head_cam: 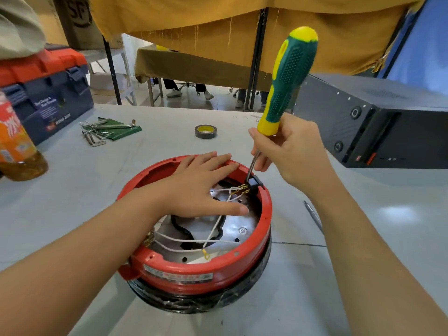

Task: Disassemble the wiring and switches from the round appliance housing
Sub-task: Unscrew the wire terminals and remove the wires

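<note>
Round red plastic appliance housing (194, 265), open side up on the pale grey worktop (363, 275), seated on a black base wrapped in clear film (201, 299). The left hand (201, 187) lies flat across the far-left part of the housing, fingers straight and spread, fingertips reaching the far rim and thumb extended over the shiny metal plate (237, 226) inside; it grips nothing. The right hand (288, 151), just beyond the housing's far-right rim, pinches a screwdriver with a green-and-yellow handle (288, 78) at the lower yellow collar, the handle tilted up and away from it. The steel shaft (253, 163) slants down below this hand to a small black switch block (254, 183) set against the inner wall of the housing, where brass terminals (243, 187) carry white braided wires (194, 241). These wires cross the plate beneath the left hand; one ends in a yellow ring lug (206, 255) near the rim closest to the viewer.

Beyond the left hand: a roll of black tape with a yellow core (205, 131) and a set of steel hex keys on a green pouch (106, 130). Far left of the left hand: an orange-labelled bottle (17, 141) and a blue toolbox with a red lid (48, 93). Right of the right hand: a black metal case (378, 122); a silver pen (312, 214) lies near the right forearm.
</note>
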A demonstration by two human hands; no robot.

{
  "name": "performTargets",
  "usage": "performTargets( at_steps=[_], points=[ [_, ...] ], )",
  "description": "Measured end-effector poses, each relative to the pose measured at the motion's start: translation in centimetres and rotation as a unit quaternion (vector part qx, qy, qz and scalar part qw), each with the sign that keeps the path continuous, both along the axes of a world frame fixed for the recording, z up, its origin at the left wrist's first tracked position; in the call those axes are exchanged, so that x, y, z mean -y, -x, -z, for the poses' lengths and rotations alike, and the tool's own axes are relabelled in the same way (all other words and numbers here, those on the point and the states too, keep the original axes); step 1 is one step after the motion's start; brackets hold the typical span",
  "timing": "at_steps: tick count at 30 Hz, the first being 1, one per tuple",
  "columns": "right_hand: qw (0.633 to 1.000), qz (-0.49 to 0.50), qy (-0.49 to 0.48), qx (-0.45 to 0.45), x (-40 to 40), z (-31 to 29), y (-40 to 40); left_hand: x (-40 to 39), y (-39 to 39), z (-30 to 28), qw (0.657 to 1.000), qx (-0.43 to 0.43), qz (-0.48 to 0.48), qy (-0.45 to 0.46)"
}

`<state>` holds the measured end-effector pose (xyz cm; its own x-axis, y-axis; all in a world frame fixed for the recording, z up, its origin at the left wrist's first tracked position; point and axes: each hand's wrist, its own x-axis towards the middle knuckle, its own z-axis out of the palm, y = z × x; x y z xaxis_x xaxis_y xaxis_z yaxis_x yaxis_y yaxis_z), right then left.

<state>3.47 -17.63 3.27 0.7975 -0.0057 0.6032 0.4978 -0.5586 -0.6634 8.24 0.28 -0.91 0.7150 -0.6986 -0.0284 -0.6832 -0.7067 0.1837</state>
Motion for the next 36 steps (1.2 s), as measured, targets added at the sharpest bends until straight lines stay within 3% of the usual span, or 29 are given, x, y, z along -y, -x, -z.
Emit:
performTargets(
  at_steps=[8,16,24,36],
  points=[
    [0.994,-0.009,0.086,0.061,-1.1,0.1,0.0,0.0,0.0,0.0,1.0,0.007,0.002,-0.007],
    [0.996,-0.033,0.085,0.022,-1.8,0.3,-0.2,0.0,0.0,0.1,1.0,0.003,0.004,-0.005],
    [0.997,-0.013,-0.062,-0.052,-0.1,0.7,-0.6,-0.1,-0.1,0.2,1.0,0.001,0.004,0.0],
    [0.98,0.001,-0.187,-0.07,1.5,2.2,-0.9,0.0,0.1,0.0,1.0,-0.015,0.002,0.011]
  ],
)
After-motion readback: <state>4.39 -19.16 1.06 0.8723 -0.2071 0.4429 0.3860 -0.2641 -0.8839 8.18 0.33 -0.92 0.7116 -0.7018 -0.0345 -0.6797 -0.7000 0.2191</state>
